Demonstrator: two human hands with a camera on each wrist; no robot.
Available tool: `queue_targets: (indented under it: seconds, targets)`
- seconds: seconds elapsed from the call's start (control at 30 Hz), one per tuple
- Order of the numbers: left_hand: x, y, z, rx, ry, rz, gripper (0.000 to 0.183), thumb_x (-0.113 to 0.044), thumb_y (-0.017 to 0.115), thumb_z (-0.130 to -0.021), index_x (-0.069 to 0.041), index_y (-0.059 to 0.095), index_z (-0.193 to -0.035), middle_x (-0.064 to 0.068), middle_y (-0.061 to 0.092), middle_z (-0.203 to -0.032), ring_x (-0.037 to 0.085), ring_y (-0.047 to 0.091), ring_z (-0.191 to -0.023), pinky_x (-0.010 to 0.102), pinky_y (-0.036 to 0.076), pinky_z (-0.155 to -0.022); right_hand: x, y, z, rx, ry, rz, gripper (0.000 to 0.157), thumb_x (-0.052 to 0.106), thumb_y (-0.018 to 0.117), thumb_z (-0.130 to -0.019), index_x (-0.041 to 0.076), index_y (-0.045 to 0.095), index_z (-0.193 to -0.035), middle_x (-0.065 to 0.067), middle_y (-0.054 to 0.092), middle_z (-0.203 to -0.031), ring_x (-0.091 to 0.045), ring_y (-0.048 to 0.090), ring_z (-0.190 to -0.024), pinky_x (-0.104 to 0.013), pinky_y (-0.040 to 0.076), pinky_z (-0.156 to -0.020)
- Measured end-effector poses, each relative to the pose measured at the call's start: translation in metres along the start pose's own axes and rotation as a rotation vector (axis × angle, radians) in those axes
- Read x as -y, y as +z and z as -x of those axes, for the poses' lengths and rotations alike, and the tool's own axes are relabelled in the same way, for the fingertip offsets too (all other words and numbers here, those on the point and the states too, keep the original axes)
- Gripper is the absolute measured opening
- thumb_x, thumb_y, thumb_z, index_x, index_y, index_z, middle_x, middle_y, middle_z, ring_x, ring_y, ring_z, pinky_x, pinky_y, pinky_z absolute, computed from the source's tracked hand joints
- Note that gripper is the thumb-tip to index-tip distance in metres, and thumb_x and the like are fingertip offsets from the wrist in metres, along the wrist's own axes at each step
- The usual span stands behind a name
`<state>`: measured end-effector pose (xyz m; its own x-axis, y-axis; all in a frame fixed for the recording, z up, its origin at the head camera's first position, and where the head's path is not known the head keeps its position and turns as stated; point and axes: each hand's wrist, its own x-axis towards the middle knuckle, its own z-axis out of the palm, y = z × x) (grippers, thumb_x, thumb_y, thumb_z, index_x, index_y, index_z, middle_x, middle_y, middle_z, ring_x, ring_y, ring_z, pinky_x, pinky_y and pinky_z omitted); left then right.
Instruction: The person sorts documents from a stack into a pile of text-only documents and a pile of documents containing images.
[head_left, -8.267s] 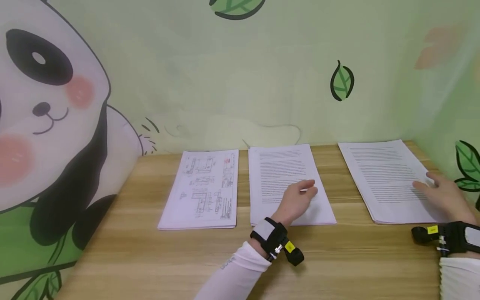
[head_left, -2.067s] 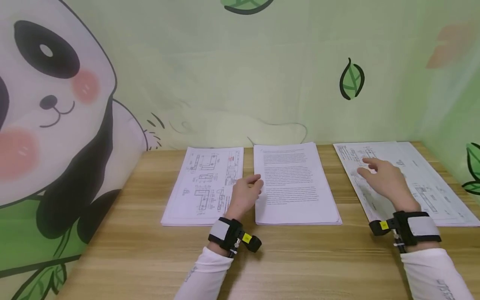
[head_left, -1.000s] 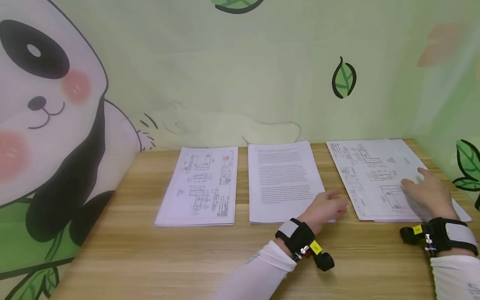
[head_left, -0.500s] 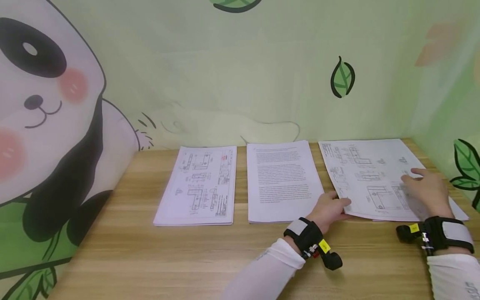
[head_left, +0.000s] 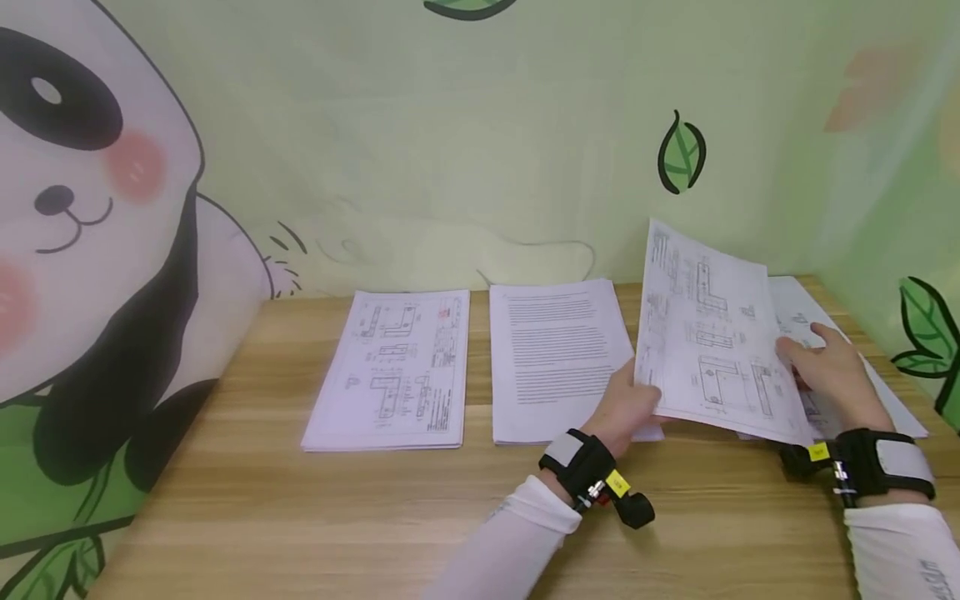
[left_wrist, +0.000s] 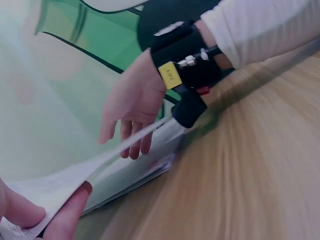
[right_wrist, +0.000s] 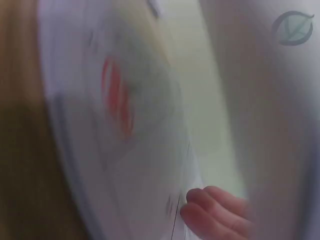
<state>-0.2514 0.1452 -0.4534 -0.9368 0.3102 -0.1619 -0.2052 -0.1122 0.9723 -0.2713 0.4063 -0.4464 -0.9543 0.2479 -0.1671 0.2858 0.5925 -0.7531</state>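
A sheet of paper (head_left: pixel 697 321) printed with a technical drawing is raised and tilted above the right-hand paper stack (head_left: pixel 873 367). My left hand (head_left: pixel 621 408) holds its lower left edge, the thumb in front. My right hand (head_left: pixel 836 375) grips its right edge, the thumb on the printed face. In the left wrist view, a thumb (left_wrist: pixel 22 210) and finger (left_wrist: pixel 72 207) pinch the sheet close to the camera. The right wrist view is blurred: fingers (right_wrist: pixel 215 212) show beside paper carrying a red mark (right_wrist: pixel 117 97).
A stack of text pages (head_left: pixel 555 358) lies in the middle of the wooden table (head_left: pixel 420 517). To its left lies a stack topped by a drawing (head_left: pixel 390 375). Behind the table hangs a green backdrop (head_left: pixel 420 150) with a panda and leaves.
My left hand has reached right and taken the top drawing by its corner. The sheet has risen off the stack and tilted up, and my right hand now grips its right edge.
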Motion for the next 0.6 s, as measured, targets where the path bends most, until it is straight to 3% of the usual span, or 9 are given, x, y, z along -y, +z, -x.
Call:
queue_targets:
  seconds: [0.07,0.17,0.23,0.3,0.37,0.47,0.6]
  targets:
    - [-0.007,-0.012,0.006,0.011,0.026,-0.008,0.059,0.009,0.040,-0.081,-0.024,0.052,-0.128,0.000,0.066,-0.105,0.017,0.065,-0.089,0.039,0.055,-0.080,0.008,0.005,0.001,0.025,0.002,-0.079,0.099,0.065,0.034,-0.086,0.002,-0.015,-0.146,-0.042,0.032,-0.135,-0.048,0.046,-0.110,-0.067,0.035,-0.088]
    - [-0.017,-0.033,0.014,0.034,0.066,-0.003,0.057,0.005,0.040,-0.086,-0.028,0.048,-0.132,-0.001,0.064,-0.114,0.016,0.064,-0.097,0.040,0.054,-0.085,0.027,0.016,0.005,0.082,-0.036,-0.186,0.099,0.069,0.031,-0.084,0.009,-0.014,-0.148,-0.028,0.037,-0.136,-0.033,0.050,-0.107,-0.050,0.046,-0.082]
    - [-0.022,-0.048,0.020,0.030,0.091,0.001,0.054,0.002,0.041,-0.088,-0.028,0.046,-0.133,-0.001,0.062,-0.118,0.017,0.063,-0.101,0.043,0.054,-0.088,0.042,0.024,0.009,0.162,-0.083,-0.296,0.092,0.068,0.032,-0.084,0.017,-0.007,-0.150,-0.015,0.043,-0.132,-0.021,0.053,-0.105,-0.039,0.049,-0.083]
    - [-0.025,-0.063,0.027,0.017,0.107,0.002,0.051,-0.001,0.041,-0.091,-0.030,0.044,-0.133,-0.001,0.061,-0.120,0.018,0.063,-0.104,0.043,0.053,-0.090,0.057,0.034,0.015,0.251,-0.125,-0.406,0.083,0.064,0.034,-0.086,0.022,0.004,-0.151,0.000,0.050,-0.123,-0.008,0.056,-0.096,-0.025,0.050,-0.074]
    - [-0.027,-0.076,0.035,0.003,0.123,-0.009,0.048,-0.004,0.041,-0.093,-0.031,0.043,-0.133,-0.002,0.060,-0.121,0.018,0.063,-0.105,0.043,0.053,-0.090,0.071,0.043,0.022,0.346,-0.142,-0.532,0.073,0.058,0.038,-0.088,0.027,0.014,-0.150,0.008,0.055,-0.116,-0.004,0.060,-0.095,-0.022,0.054,-0.073]
    - [-0.028,-0.095,0.046,0.000,0.142,-0.026,0.047,-0.007,0.041,-0.094,-0.033,0.042,-0.133,-0.002,0.059,-0.123,0.018,0.062,-0.106,0.041,0.053,-0.091,0.088,0.059,0.034,0.417,-0.151,-0.654,0.063,0.047,0.042,-0.092,0.028,0.020,-0.148,0.010,0.060,-0.113,-0.004,0.065,-0.095,-0.024,0.057,-0.073]
    - [-0.031,-0.122,0.060,-0.024,0.142,-0.075,0.048,-0.009,0.043,-0.095,-0.033,0.040,-0.136,-0.002,0.056,-0.129,0.020,0.060,-0.109,0.042,0.052,-0.092,0.107,0.080,0.048,0.444,-0.186,-0.729,0.054,0.035,0.041,-0.097,0.029,0.022,-0.148,0.002,0.054,-0.127,-0.005,0.063,-0.102,-0.023,0.057,-0.078]
